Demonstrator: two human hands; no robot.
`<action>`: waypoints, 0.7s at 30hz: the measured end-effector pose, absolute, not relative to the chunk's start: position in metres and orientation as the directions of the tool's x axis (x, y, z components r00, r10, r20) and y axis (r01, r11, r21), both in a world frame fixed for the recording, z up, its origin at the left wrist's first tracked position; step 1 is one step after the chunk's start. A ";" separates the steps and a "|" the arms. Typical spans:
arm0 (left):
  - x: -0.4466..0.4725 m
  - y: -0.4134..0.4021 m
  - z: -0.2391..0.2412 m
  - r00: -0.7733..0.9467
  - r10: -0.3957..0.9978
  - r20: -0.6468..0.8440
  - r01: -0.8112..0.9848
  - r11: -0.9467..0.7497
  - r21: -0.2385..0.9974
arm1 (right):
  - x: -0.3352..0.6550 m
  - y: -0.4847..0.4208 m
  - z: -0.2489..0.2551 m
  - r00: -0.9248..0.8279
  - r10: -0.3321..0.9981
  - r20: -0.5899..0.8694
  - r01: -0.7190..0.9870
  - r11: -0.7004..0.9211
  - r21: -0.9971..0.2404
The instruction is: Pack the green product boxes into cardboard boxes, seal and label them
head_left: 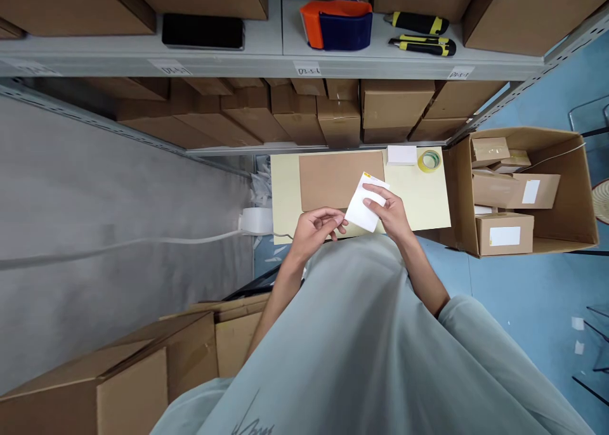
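Observation:
A white label sheet (365, 208) with a small yellow mark at its top is tilted in front of me. My right hand (387, 210) grips it from the right, thumb on the face. At its lower left edge, my left hand (320, 227) has thumb and index finger pinched together on the corner, the other fingers curled. Below the hands lies a flat brown cardboard piece (333, 178) on a pale yellow work surface (423, 197). A white stack of labels (401, 155) and a roll of tape (429, 161) are at the back right.
Shelves (266, 66) of brown boxes rise ahead, holding a black phone (203, 31), an orange-and-blue tape dispenser (337, 26) and two utility knives (421, 34). A large open carton (566, 232) with small boxes stands right. Cardboard boxes (133, 371) stand lower left; a white cable (200, 240) runs left.

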State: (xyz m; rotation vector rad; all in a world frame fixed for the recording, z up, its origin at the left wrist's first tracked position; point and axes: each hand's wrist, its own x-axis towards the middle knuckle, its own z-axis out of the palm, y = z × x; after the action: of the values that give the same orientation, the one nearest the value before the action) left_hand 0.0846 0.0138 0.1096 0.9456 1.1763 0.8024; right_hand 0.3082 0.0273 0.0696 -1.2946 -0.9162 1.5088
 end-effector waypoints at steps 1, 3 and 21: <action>0.086 0.015 0.111 0.215 0.897 -0.386 -0.024 0.400 0.916 | 0.310 0.028 0.071 -0.029 0.954 -0.297 -0.165 -0.298 -0.940; 0.089 0.016 0.113 0.230 0.892 -0.389 -0.005 0.401 0.916 | 0.315 0.029 0.071 -0.036 0.958 -0.286 -0.159 -0.288 -0.944; 0.115 0.022 0.107 0.302 0.893 -0.334 0.024 0.343 0.939 | 0.330 0.038 0.056 -0.102 0.952 -0.288 -0.102 -0.298 -0.949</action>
State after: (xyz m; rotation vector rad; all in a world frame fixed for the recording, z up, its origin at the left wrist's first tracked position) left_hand 0.1148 0.0222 0.1074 1.0604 1.1096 0.7488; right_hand 0.3303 0.0381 0.0563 -1.2908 -1.0278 1.5444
